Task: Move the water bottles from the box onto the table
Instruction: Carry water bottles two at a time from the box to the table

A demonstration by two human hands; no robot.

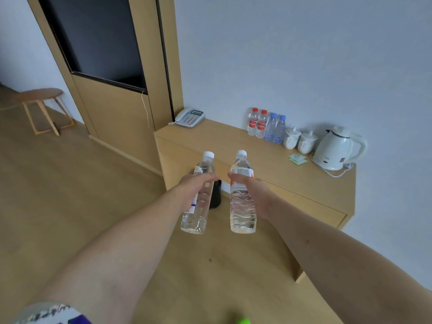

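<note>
white-capped clear bottles, tan table

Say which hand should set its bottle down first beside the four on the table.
Right, probably. The right hand and its bottle are on the side of the four bottles; the left hand would have to cross over it.

Left hand and right hand each grip a water bottle, seemingly short of the table.

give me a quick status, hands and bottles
Left hand shut on left bottle, right hand shut on right bottle. Both held over the floor, short of the table. Nothing in the way.
</note>
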